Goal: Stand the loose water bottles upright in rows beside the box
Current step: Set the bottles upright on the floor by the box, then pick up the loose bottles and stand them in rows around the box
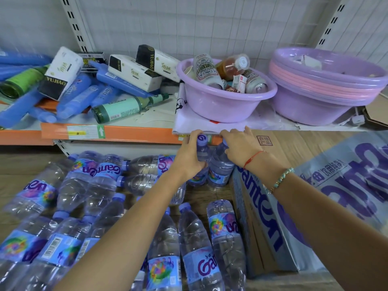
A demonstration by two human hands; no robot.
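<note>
While hands grip 2 upright bottles, shelf edge overhangs close behind.

Two upright bottles left of box, loose bottles farther left.

Red string and beaded bracelet on right wrist.

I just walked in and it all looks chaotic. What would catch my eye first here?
Many water bottles lie loose on the floor beside a box. Two bottles stand upright at its far corner, left hand and right hand on them. Purple basins sit on the shelf above.
</note>
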